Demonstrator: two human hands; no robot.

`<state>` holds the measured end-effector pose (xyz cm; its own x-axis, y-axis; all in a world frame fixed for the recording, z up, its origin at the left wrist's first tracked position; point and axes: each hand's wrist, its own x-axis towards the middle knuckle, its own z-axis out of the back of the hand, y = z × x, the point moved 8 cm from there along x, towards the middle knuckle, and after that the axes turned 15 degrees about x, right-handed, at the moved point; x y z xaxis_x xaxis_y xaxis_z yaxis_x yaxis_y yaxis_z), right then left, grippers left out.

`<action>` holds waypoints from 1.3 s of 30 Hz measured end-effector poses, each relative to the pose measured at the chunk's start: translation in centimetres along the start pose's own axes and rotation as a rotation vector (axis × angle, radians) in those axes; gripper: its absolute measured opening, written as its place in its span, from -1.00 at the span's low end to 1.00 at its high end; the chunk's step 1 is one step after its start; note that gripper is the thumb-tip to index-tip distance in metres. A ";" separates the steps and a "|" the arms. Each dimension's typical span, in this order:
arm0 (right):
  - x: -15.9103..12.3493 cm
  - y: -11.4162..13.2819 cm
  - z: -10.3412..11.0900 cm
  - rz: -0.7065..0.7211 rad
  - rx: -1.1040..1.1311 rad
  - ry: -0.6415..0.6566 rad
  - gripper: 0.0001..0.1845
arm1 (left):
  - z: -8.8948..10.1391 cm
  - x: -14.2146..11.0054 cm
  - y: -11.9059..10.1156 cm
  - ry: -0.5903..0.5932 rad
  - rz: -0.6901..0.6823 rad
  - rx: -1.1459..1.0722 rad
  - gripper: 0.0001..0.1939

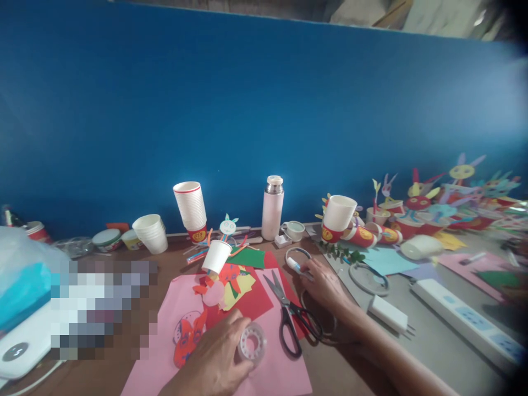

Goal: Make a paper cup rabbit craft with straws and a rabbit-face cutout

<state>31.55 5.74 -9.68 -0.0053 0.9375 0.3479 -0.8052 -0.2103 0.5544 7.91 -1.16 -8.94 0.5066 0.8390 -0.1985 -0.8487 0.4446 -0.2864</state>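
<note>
While left hand [208, 358] grips tape roll [252, 343] | right hand [325, 286] pinches blue-white tube [297, 268] (red cup emblem [198, 235] unreadable)

WALL: deep blue painted wall [247, 99] beyond left hand [206, 357] | TABLE: brown wooden tabletop [173, 258] ahead of it | grey tabletop [445, 335] right of right hand [325, 286]

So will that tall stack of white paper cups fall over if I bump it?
Probably yes. The stack of white paper cups already leans, and it seems perched on a red-printed cup, so it may tip easily. Paper cups are usually light, so even a small push might topple it.
</note>
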 end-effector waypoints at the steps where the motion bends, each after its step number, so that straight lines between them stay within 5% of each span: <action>1: 0.0 0.2 0.0 0.001 -0.022 0.010 -0.89 | 0.0 0.0 0.0 -0.007 -0.003 0.002 -0.74; 7: 0.3 1.2 0.1 0.030 -0.070 0.030 -0.88 | -0.1 0.1 0.2 -0.022 0.001 0.006 -0.79; 14: 2.4 4.0 -0.4 0.124 -0.067 0.079 -0.86 | -1.3 0.0 1.2 0.093 0.075 0.005 -0.35; 20: 4.6 9.6 -2.2 0.257 -0.014 0.107 -0.82 | -0.4 -0.1 0.1 0.032 -0.027 -0.024 -0.63; 28: 6.9 18.3 -7.1 0.448 0.018 0.161 -0.87 | -1.8 0.0 1.9 0.027 0.030 -0.053 -0.42; 34: 8.8 18.0 -8.8 0.314 -0.024 0.157 -0.66 | -0.5 -0.1 0.8 0.006 -0.033 -0.084 -0.44; 39: 9.9 17.2 -9.7 0.244 -0.057 0.168 -0.67 | -0.6 -0.3 0.9 -0.003 -0.059 -0.098 -0.43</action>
<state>11.88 14.09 -4.00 -0.2967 0.8949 0.3333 -0.7999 -0.4236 0.4251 7.09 -1.19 -9.68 0.5546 0.8134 -0.1754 -0.7984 0.4609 -0.3874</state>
